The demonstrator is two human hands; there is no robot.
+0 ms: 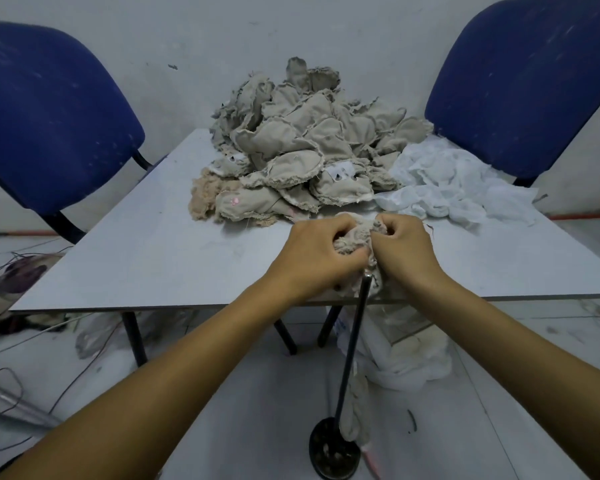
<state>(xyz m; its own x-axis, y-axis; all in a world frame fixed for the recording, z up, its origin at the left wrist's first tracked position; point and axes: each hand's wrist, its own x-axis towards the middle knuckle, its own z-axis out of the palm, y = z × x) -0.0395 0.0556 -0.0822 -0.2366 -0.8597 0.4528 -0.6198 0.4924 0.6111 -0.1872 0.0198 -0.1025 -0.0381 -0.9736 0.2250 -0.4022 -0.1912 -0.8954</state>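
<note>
The pale grey flat bench (146, 258) carried a big heap of beige frayed cloth toy skins (302, 150) at the middle of its far edge. Beside the heap, toward the far right corner, lay a crumpled thin white gauze cloth (447, 181). On the floor before the near edge stood a thin black metal rod on a round dark base (352, 348), and its top reached up to that edge.

The left hand (312, 258) and the right hand (406, 251) met there. Their fingers (329, 225) were curled tightly around one small beige fuzzy fabric piece (355, 237), which sat over the top of the rod at the middle of the near edge.

I judged that the piece was being worked down over the rod. A push too strong or off centre could drive the tip through the cloth or open a seam. The stand could also tip, since its base was small. The frayed rim could tear under the hard pinch.
</note>
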